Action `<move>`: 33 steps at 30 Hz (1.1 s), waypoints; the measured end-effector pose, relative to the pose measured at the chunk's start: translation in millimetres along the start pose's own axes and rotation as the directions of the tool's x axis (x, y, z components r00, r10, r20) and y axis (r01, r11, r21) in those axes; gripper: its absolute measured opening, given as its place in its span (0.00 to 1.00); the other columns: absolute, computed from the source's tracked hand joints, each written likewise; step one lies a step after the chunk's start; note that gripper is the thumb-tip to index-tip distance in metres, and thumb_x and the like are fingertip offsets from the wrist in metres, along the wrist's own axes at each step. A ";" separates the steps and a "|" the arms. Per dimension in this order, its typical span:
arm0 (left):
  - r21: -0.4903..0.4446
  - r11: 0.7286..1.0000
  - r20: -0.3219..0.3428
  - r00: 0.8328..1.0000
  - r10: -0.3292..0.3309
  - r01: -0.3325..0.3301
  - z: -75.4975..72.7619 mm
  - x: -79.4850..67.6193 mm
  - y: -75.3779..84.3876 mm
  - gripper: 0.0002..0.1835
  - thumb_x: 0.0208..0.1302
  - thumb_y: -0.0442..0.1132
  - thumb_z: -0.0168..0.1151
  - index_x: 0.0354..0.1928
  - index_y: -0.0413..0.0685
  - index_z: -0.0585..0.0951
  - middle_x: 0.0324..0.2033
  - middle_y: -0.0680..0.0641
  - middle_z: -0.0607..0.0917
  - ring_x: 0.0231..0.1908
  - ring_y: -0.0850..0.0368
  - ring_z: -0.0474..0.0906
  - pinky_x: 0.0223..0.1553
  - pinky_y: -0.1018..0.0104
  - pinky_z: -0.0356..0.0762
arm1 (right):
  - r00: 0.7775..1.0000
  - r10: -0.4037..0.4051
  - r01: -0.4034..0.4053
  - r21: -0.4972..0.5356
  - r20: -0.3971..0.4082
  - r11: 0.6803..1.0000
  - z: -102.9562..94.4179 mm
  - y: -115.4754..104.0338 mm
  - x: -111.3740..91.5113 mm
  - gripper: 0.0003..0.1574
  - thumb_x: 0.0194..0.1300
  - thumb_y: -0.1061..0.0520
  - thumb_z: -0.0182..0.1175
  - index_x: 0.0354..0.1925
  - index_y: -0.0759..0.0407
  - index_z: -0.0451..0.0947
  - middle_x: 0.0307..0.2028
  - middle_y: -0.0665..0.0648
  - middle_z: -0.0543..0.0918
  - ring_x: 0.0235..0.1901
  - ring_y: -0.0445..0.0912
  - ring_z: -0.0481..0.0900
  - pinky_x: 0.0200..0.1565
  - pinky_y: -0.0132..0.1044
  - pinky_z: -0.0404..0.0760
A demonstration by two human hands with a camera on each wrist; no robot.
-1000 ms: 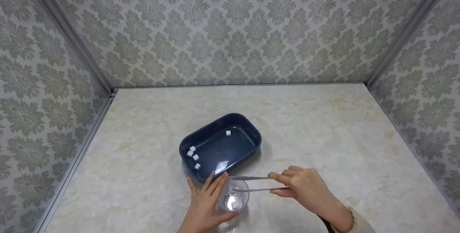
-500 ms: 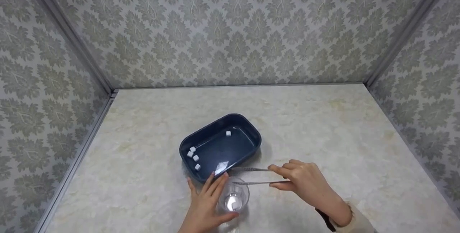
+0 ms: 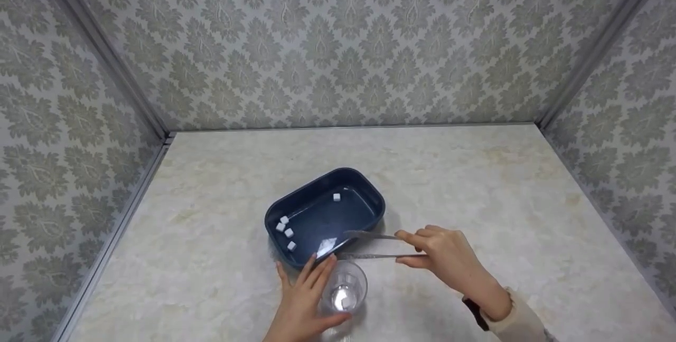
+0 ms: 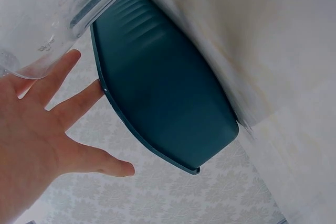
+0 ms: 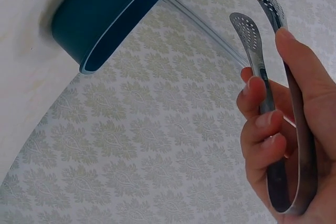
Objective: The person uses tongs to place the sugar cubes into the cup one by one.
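My left hand [image 3: 305,300] holds a clear cup [image 3: 355,284] between thumb and forefinger on the table. Its other fingers are spread, with fingertips right at the near rim of a dark blue rectangular tray [image 3: 364,228]. In the left wrist view the cup overlaps the tray's outer wall. My right hand [image 3: 443,255] grips metal tongs [image 5: 302,145] with perforated ends. Their arms stand apart with nothing between them, over the tray's near right edge. Inside the tray lie small white cubes: several [image 3: 289,233] at the left end and one [image 3: 337,197] near the far side.
A pale marbled table [image 3: 475,183] carries everything. Patterned panels [image 3: 338,41] close off the back and both sides, joined by grey metal rails [image 3: 105,51]. The right forearm wears a cream sleeve [image 3: 520,321].
My right hand and the tongs have moved away from the body, from over the cup to the tray's near edge. The left hand and the cup stay in place.
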State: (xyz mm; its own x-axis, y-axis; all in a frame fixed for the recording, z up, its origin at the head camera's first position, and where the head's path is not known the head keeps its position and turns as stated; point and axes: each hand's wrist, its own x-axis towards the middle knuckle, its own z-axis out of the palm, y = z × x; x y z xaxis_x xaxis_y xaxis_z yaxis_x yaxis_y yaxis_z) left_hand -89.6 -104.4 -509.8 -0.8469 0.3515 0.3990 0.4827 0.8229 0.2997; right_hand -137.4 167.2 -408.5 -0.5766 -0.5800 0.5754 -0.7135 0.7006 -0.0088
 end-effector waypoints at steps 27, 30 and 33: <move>-0.019 0.999 0.083 0.996 -0.044 0.046 -2.5 1.1 2.2 0.53 0.38 0.71 0.60 0.67 0.58 0.56 0.61 0.54 0.68 0.62 0.43 0.61 0.50 0.23 0.36 | 0.998 0.062 -0.061 0.012 -0.021 0.998 20.6 15.0 7.5 0.23 0.40 0.43 0.68 0.39 0.48 0.83 0.14 0.44 0.74 0.14 0.34 0.65 0.15 0.21 0.60; -0.026 0.999 0.079 0.996 -0.042 0.044 -2.2 0.7 2.4 0.53 0.38 0.71 0.60 0.67 0.58 0.56 0.61 0.53 0.68 0.63 0.43 0.61 0.50 0.23 0.33 | 0.996 0.088 -0.088 0.020 -0.002 0.996 23.3 17.2 8.2 0.23 0.41 0.43 0.68 0.39 0.48 0.83 0.14 0.43 0.74 0.14 0.34 0.65 0.15 0.21 0.59; -0.027 0.999 0.069 0.997 -0.038 0.040 -1.8 0.0 2.6 0.53 0.37 0.70 0.60 0.67 0.58 0.56 0.61 0.53 0.68 0.63 0.43 0.61 0.51 0.23 0.30 | 0.994 0.109 -0.110 0.037 0.023 0.993 26.2 19.4 9.1 0.23 0.43 0.43 0.67 0.40 0.48 0.83 0.14 0.43 0.74 0.14 0.34 0.64 0.16 0.21 0.59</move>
State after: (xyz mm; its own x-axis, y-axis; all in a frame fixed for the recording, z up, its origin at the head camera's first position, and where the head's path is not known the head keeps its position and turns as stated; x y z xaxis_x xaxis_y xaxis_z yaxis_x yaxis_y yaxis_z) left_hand -88.0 -103.1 -507.4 -0.8782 0.3496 0.3264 0.4540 0.8240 0.3390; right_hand -167.0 164.6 -424.8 -0.6600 -0.5097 0.5518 -0.6601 0.7442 -0.1021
